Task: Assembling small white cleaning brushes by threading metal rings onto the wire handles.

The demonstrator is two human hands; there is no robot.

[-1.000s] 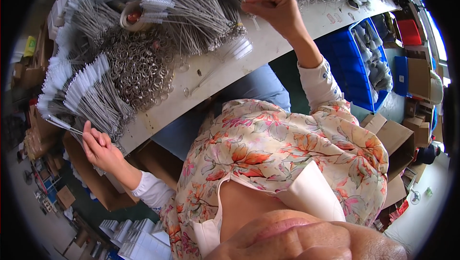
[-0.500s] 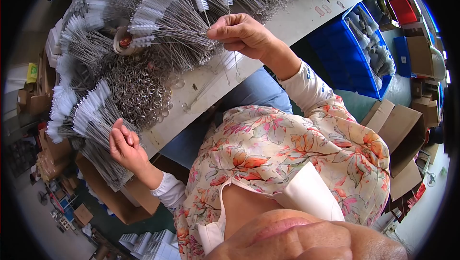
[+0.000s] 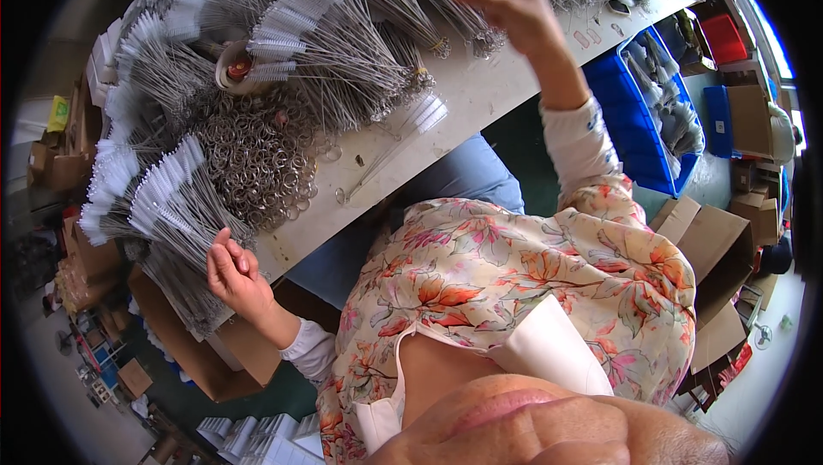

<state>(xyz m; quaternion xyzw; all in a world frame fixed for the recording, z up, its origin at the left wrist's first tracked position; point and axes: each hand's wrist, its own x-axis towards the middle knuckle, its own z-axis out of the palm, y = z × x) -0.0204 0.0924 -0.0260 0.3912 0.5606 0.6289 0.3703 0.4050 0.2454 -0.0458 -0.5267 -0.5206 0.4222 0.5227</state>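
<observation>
your left hand (image 3: 236, 272) is hovering by the near-left corner of the table (image 3: 467, 92), its fingers half curling; you are keeping it just beside a bundle of white-bristled brushes (image 3: 167, 195), but whether it is gripping anything, i cannot tell. your right hand (image 3: 506, 6) is blurring as you are reaching over the table toward its far edge, fingers stretching out and bending over more brushes; i cannot tell whether it is pinching one.

wire-stemmed brushes are fanning out in thick heaps along the far side of the table, bristles mostly pointing away from you. a pile of metal rings (image 3: 257, 156) is sitting toward the left end, with a round container (image 3: 221, 71) standing just behind it. a few loose brushes (image 3: 426, 115) are lying near the table's near edge. below the near-left corner, a cardboard box (image 3: 257, 362) is standing open; beyond the near edge, toward the right, a blue crate (image 3: 613, 114) is holding pale, bagged-looking things.
</observation>
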